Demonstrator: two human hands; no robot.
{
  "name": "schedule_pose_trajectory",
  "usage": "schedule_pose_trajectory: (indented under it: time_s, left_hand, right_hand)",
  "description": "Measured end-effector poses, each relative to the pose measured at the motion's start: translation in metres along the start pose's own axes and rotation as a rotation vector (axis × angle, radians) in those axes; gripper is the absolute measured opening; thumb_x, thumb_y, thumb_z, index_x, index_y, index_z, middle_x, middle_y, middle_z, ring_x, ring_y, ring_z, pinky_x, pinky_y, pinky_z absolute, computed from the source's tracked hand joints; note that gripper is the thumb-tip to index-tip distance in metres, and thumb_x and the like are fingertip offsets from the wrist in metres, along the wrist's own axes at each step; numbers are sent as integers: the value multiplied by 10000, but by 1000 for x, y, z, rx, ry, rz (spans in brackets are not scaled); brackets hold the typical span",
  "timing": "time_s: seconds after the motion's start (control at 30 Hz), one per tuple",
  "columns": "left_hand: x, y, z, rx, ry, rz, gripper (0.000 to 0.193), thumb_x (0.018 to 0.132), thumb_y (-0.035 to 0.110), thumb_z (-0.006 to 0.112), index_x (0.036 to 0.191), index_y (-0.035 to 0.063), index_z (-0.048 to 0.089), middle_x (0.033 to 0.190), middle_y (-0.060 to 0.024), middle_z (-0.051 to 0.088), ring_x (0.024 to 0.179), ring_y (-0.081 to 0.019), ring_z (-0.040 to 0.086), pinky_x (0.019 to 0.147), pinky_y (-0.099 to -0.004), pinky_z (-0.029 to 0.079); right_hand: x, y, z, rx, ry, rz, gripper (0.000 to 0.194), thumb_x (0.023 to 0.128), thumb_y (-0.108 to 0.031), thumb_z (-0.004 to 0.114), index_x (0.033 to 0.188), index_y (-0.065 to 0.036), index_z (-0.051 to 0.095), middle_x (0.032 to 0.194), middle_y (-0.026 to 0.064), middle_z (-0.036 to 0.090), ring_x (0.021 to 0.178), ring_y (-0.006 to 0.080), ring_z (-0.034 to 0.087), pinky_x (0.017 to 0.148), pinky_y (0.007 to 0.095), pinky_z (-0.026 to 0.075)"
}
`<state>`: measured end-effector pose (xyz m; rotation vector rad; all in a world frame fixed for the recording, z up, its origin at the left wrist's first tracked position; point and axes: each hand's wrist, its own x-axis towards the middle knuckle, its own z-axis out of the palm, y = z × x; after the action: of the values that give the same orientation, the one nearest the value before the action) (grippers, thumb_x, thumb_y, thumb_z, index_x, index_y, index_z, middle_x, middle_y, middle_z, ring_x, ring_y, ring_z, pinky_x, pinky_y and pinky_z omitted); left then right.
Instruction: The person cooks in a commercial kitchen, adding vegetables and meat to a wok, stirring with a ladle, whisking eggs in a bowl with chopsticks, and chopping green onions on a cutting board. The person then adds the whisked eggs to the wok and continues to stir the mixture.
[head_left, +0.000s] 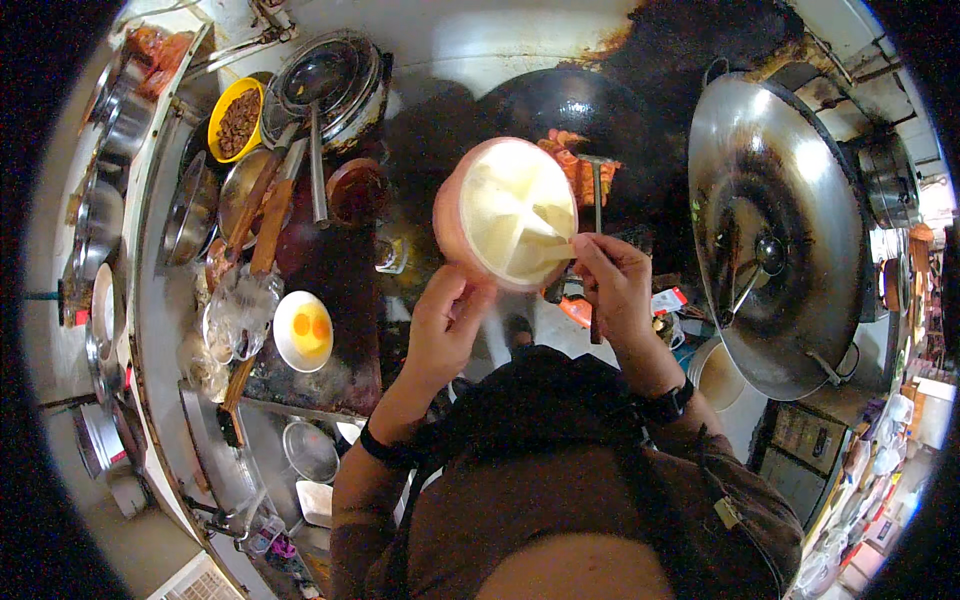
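Observation:
My left hand (446, 322) grips a pink plastic tub (448, 214) by its lower rim, tilted so its opening faces me. Pale white-to-cream contents, perhaps a powder, show inside; glare hides their detail. My right hand (616, 281) pinches the handle of a pale scoop or spoon (551, 251), whose far end reaches into the tub. Behind the tub sits a dark wok (570, 105) holding reddish meat pieces (592, 180). A long-handled metal tool (598, 195) rests among the meat, its handle running down past my right hand.
A much larger wok (802, 247) with a ladle (765, 259) stands at right. To the left are a white bowl with two egg yolks (309, 330), a yellow bowl of brown pieces (240, 120), strainers (322, 71) and wooden handles (270, 217). A bucket (716, 375) stands below the large wok.

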<state>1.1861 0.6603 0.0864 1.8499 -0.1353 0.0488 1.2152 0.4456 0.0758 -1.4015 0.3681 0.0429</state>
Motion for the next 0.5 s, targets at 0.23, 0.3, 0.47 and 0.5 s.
schedule_pose_trajectory:
  time_s: [0.23,0.3,0.47,0.5]
  left_hand:
    - [6,-25,-6,-102,88,-182,168,953,140,607,1060,10,599,898,-22,606,785,-83,533,689,-233,437]
    - [7,-24,-6,-204,118,-196,165,955,141,605,1049,6,595,898,-29,621,790,-84,544,696,-233,440]
    - [-2,-34,-20,-54,101,-225,170,953,150,606,1046,9,594,882,-14,621,773,-82,544,686,-229,433]
    - [-3,-27,-22,-33,70,-253,173,952,151,608,1053,12,594,879,-10,616,773,-81,538,683,-229,430]
  right_hand:
    - [59,-19,-32,190,87,-53,168,875,-159,693,941,-3,699,681,-10,594,522,42,468,442,199,337]
    - [109,3,-67,-626,226,-560,186,894,-166,664,954,5,706,743,57,665,604,134,597,544,271,468]
    - [126,-19,-98,-707,220,-552,186,906,-192,660,978,-31,718,789,59,675,629,133,589,574,252,439]
    - [119,-25,-90,-446,143,-412,177,912,-186,658,979,-34,719,758,11,654,592,74,532,530,213,388]
